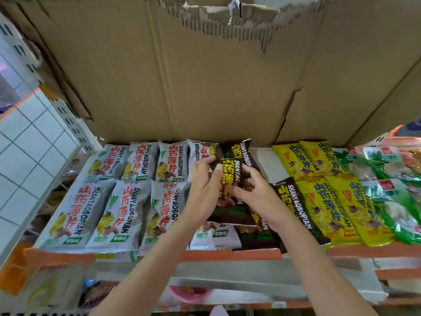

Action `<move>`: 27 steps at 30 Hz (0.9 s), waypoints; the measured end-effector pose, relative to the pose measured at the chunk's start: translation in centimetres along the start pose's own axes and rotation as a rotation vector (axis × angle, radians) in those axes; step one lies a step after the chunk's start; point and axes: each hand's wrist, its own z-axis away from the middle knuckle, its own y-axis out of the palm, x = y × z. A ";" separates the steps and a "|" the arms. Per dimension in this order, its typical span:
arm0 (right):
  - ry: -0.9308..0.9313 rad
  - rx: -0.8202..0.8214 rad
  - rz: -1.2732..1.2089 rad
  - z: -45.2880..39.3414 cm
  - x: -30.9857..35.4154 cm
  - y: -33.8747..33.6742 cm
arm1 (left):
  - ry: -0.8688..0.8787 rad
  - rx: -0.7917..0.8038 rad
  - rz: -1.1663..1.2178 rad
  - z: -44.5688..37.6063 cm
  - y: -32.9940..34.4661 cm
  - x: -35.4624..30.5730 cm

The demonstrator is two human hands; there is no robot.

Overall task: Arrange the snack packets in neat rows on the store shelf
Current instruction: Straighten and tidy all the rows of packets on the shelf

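Observation:
A dark brown snack packet point(230, 173) with yellow lettering is raised over the middle of the shelf. My left hand point(202, 190) grips its left side with the thumb on the front, and my right hand point(257, 195) grips its right side. More brown packets point(293, 201) lie beneath and to the right of my hands. White packets point(114, 213) with red lettering fill two rows on the left. Yellow packets point(328, 201) lie in two rows on the right.
Green packets point(391, 201) sit at the far right. A bare patch of white shelf point(264, 160) shows behind the brown packets. Large cardboard boxes point(205, 76) hang close overhead. The orange shelf edge point(227, 255) runs along the front, with a lower shelf below.

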 end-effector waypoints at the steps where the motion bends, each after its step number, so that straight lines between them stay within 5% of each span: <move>1: -0.004 -0.045 -0.042 -0.3 -0.3 -0.7 | 0.059 0.032 -0.020 -0.1 0.4 0.1; 5: -0.031 -0.200 -0.155 -1.6 -1.4 -4.3 | 0.218 0.215 -0.494 -0.1 1.3 3.2; 8: -0.079 -0.255 -0.083 -2.5 -1.6 -6.1 | 0.093 0.320 -0.883 0.3 1.5 4.8; 17: -0.097 -0.505 0.312 -6.7 -1.1 -10.0 | 0.128 0.333 -0.944 -0.3 0.3 5.4; 22: -0.013 -0.178 0.714 -9.3 -3.6 -10.2 | 0.194 0.159 -0.851 -0.6 1.4 4.5; 27: -0.030 -0.143 0.868 -8.8 -4.0 -9.2 | 0.167 0.148 -0.787 -5.3 5.9 2.8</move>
